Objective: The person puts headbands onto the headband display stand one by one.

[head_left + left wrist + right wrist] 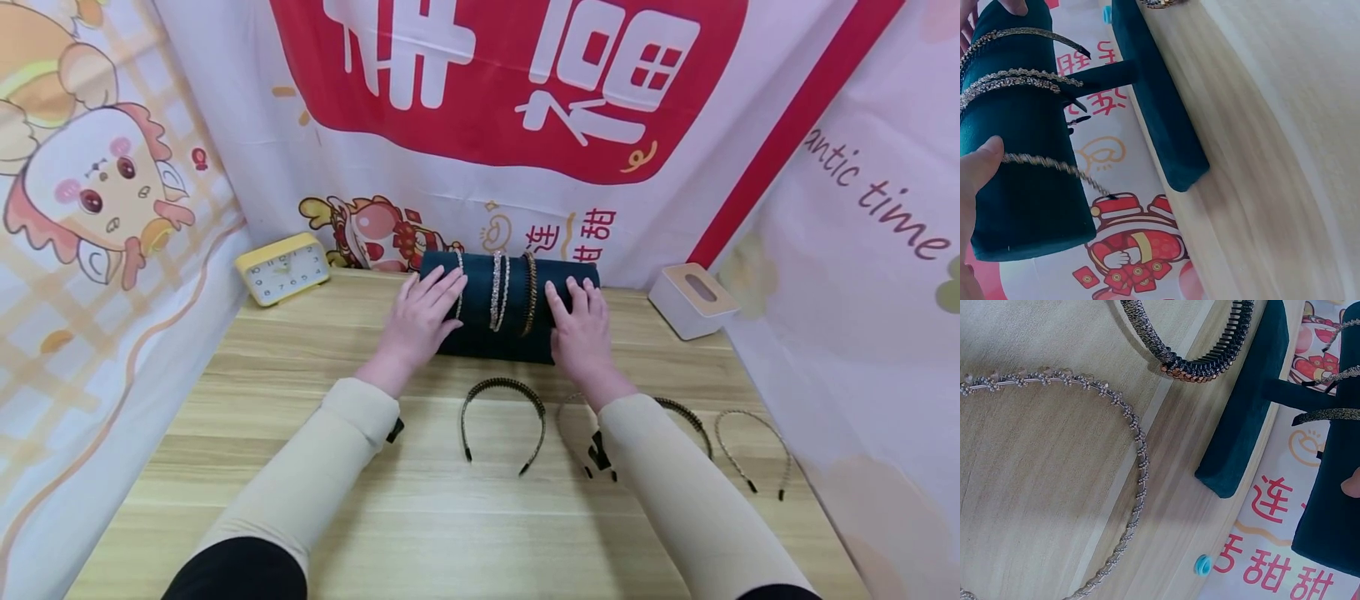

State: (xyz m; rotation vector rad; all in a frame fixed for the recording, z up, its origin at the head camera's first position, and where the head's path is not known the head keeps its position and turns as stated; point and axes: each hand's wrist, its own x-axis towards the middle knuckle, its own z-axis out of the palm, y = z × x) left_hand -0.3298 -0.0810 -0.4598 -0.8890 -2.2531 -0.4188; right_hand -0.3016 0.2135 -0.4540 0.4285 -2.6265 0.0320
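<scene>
A dark green velvet headband stand (477,279) lies crosswise at the back of the table, its thick roll joined by a post to a base bar (1163,119). Several sparkly headbands circle the roll, among them a silver pair (498,292) and a brown-black one (530,296). My left hand (423,321) grips the roll's left end, fingers over the top and thumb in front, beside a thin silver headband (1047,162). The right end is held by my right hand (583,333), its thumb (1352,484) against the velvet.
Nearer on the table lie a dark toothed headband (504,383), a thin pale headband (753,414) and others partly covered by my right sleeve (675,483). A yellow clock (285,268) stands back left, a tissue box (692,302) back right. Printed cloth hangs behind.
</scene>
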